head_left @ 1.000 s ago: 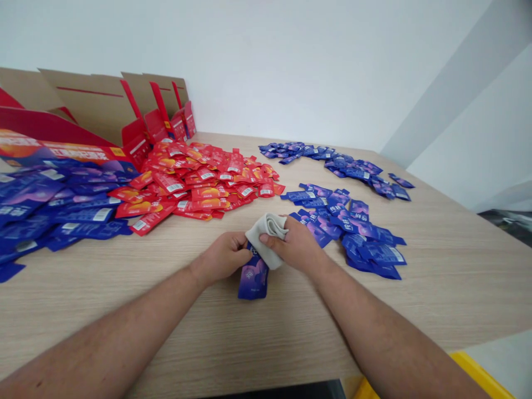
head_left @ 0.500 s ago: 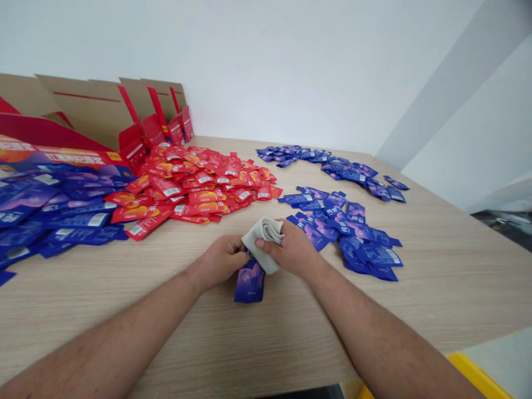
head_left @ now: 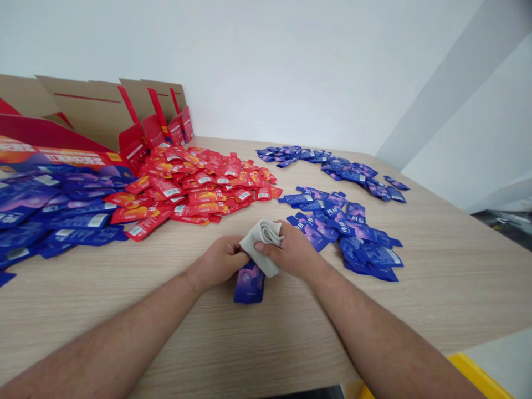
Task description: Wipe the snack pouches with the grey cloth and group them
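Observation:
My left hand (head_left: 222,259) pinches the upper end of a blue-purple pouch (head_left: 249,285), whose lower part hangs toward me above the table. In my right hand (head_left: 291,247) is a folded light grey cloth (head_left: 261,246), pressed against the top of that pouch and covering it. Both hands are closed and meet at the cloth. Just right of my right hand lies a loose group of blue pouches (head_left: 344,227). Beyond my left hand spreads a heap of red pouches (head_left: 203,185) with orange prints and barcode labels.
Another blue pile (head_left: 58,208) lies at the left, before open red and brown cartons (head_left: 95,113). A curved row of blue pouches (head_left: 332,163) lies at the back right of the wooden table (head_left: 449,266). Something yellow (head_left: 477,377) shows at the lower right, below the table edge.
The cloth has slid slightly down and left over the pouch, covering more of its upper part. Both hands keep their grips; the piles are unchanged.

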The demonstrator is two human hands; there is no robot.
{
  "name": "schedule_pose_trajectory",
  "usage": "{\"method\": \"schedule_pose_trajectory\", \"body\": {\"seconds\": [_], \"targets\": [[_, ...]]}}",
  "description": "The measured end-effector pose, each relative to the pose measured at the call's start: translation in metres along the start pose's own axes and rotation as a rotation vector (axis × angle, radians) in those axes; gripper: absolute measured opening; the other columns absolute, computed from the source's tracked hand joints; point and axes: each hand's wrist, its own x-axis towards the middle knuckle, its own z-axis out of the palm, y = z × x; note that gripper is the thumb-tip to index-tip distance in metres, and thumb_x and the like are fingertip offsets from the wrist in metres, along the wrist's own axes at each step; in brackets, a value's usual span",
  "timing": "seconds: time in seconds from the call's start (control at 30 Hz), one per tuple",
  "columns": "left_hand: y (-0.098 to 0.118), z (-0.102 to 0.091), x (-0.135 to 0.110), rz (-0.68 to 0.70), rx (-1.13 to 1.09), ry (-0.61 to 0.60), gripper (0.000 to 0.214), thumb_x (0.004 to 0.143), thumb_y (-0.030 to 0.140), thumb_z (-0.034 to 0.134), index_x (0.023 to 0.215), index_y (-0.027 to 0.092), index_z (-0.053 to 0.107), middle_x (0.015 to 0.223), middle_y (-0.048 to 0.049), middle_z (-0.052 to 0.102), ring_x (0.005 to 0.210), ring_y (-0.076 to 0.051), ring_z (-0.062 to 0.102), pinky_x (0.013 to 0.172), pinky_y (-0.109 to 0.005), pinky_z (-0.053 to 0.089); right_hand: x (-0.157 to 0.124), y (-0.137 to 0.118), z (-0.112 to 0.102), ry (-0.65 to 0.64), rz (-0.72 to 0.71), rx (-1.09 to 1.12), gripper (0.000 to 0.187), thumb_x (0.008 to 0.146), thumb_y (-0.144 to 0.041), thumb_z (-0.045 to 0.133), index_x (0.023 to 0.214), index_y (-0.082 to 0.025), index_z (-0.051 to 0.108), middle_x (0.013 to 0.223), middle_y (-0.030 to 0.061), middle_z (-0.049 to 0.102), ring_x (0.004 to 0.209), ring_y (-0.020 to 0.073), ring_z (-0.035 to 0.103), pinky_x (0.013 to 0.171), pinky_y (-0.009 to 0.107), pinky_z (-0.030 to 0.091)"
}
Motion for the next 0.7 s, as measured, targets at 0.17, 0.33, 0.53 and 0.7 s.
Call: {"method": "schedule_pose_trajectory", "body": {"seconds": [0.17, 0.33, 0.53, 0.7], "targets": [[-0.0040, 0.0001, 0.0001, -0.019, -0.032, 0.029, 0.009, 0.068, 0.026, 0.055, 0.067, 0.018, 0.052, 0.060, 0.0040, 0.051, 0.056, -0.010, 0.044, 0.055, -0.023, 0.035, 0.0011, 0.0010, -0.0014, 0.037, 0.044, -0.028, 0.033, 0.088, -0.050, 0.067, 0.096, -0.018, 0.067, 0.096, 0.0068, 0.068, 0.087, 0.0203, 0.062, 0.074, 0.030, 0.042], [-0.0046, -0.0001, 0.0005, -0.024, -0.012, 0.051, 0.010, 0.067, 0.026, 0.055, 0.064, 0.018, 0.049, 0.059, 0.0041, 0.050, 0.056, -0.010, 0.043, 0.054, -0.023, 0.033, 0.0013, 0.0008, -0.0008, 0.052, 0.100, -0.051, 0.035, 0.088, -0.051, 0.066, 0.095, -0.017, 0.067, 0.093, 0.0076, 0.067, 0.084, 0.0204, 0.063, 0.071, 0.030, 0.042], [-0.0031, 0.0003, 0.0002, -0.031, -0.014, 0.036, 0.013, 0.068, 0.028, 0.056, 0.064, 0.018, 0.050, 0.059, 0.0042, 0.050, 0.055, -0.010, 0.043, 0.055, -0.023, 0.034, 0.0008, 0.0006, 0.0003, 0.031, 0.046, -0.044, 0.032, 0.088, -0.050, 0.067, 0.095, -0.018, 0.068, 0.094, 0.0069, 0.068, 0.085, 0.0201, 0.063, 0.072, 0.030, 0.042], [0.0004, 0.0006, 0.0004, -0.010, -0.033, -0.001, 0.009, 0.069, 0.026, 0.055, 0.069, 0.017, 0.055, 0.066, 0.0020, 0.058, 0.061, -0.011, 0.049, 0.060, -0.025, 0.040, 0.0003, -0.0008, -0.0003, 0.004, -0.012, -0.001, 0.030, 0.088, -0.048, 0.068, 0.096, -0.020, 0.069, 0.096, 0.0060, 0.069, 0.088, 0.0198, 0.063, 0.076, 0.029, 0.044]]}}
